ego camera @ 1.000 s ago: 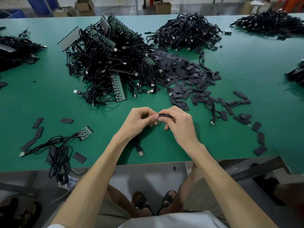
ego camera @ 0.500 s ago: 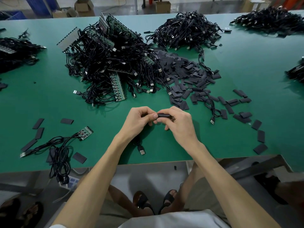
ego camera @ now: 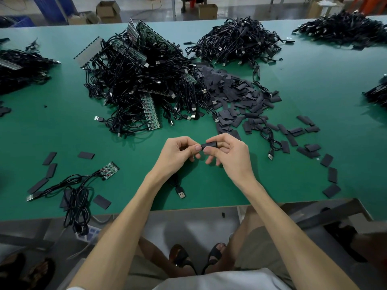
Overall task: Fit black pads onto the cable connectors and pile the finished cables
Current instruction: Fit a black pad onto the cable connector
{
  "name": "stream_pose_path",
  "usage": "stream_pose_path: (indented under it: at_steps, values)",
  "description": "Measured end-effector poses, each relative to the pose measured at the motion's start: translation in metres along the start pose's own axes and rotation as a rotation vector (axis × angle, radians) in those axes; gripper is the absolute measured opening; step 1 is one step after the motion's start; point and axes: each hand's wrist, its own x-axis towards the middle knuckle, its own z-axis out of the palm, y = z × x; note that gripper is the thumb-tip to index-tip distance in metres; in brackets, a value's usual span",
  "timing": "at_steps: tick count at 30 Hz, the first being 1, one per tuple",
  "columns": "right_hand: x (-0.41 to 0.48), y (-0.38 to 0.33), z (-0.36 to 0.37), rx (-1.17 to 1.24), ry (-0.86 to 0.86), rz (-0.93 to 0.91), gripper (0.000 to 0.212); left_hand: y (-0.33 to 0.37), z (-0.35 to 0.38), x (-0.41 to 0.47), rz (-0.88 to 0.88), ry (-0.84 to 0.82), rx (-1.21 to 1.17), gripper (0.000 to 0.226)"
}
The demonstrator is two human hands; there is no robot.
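Above the green table [ego camera: 293,84], my right hand [ego camera: 232,158] pinches a black pad [ego camera: 209,145] between thumb and forefinger. My left hand [ego camera: 178,155] meets it from the left, fingers curled round the cable end, whose connector is hidden in the hand and pad. That cable runs under my left wrist to a loose USB plug [ego camera: 181,193] near the front edge. A heap of loose black pads [ego camera: 236,95] lies beyond my hands. A big tangle of cables with circuit boards [ego camera: 142,84] sits left of it.
More cable piles lie at the back centre [ego camera: 236,45], back right [ego camera: 343,30] and far left [ego camera: 18,68]. One cable with a small board [ego camera: 109,171] and scattered pads lies front left. Single pads dot the right side [ego camera: 332,190]. The table's front edge runs below my wrists.
My right hand's lower fingers have spread away from the pad, and the pad now shows more between the two hands. Both hands stay in the same spot.
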Motion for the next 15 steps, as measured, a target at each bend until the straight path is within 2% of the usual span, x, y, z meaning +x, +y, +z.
stream_pose_path:
  at_steps: [15]
  values:
    - [0.0008,0.0017,-0.0006,0.031,-0.026,0.012,0.019,0.0025,-0.0013,-0.0017,0.004,-0.010,-0.003,0.012]
